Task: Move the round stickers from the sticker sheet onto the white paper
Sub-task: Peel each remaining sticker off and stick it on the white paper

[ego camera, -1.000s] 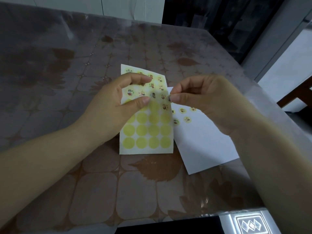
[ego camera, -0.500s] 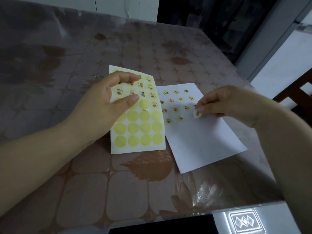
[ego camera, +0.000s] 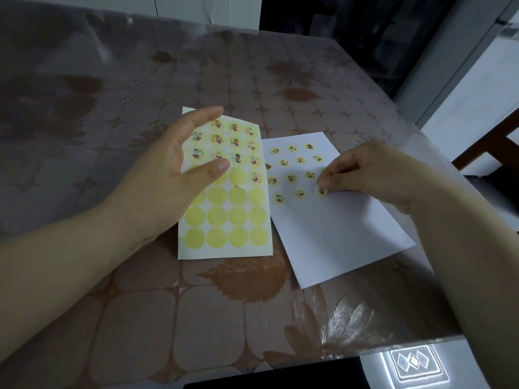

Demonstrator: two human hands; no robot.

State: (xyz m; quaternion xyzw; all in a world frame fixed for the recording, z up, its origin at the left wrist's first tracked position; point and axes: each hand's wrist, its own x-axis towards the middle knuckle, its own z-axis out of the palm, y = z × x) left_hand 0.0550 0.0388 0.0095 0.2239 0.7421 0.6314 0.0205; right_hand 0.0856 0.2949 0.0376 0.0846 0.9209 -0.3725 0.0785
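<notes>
The sticker sheet [ego camera: 227, 220] lies flat on the table, with plain yellow circles on its lower half and several picture stickers on its upper half. My left hand [ego camera: 168, 178] rests over the sheet's left edge, fingers relaxed and spread, thumb above the sheet's middle. The white paper [ego camera: 337, 234] lies right of the sheet, slightly turned, and carries several round stickers [ego camera: 292, 178] in rows. My right hand [ego camera: 373, 172] pinches one round sticker [ego camera: 321, 190] between thumb and forefinger, down at the paper's surface at the right end of the lowest row.
The table [ego camera: 140, 304] has a brown leaf-pattern cloth under a clear cover. Its front edge runs near the bottom of the view. A wooden chair part [ego camera: 500, 147] shows at the right. A lit patterned panel [ego camera: 412, 363] sits below the table's front right corner.
My right hand carried a sticker from the sheet over to the white paper and lowered it there. My left hand's thumb and fingers spread apart over the sheet.
</notes>
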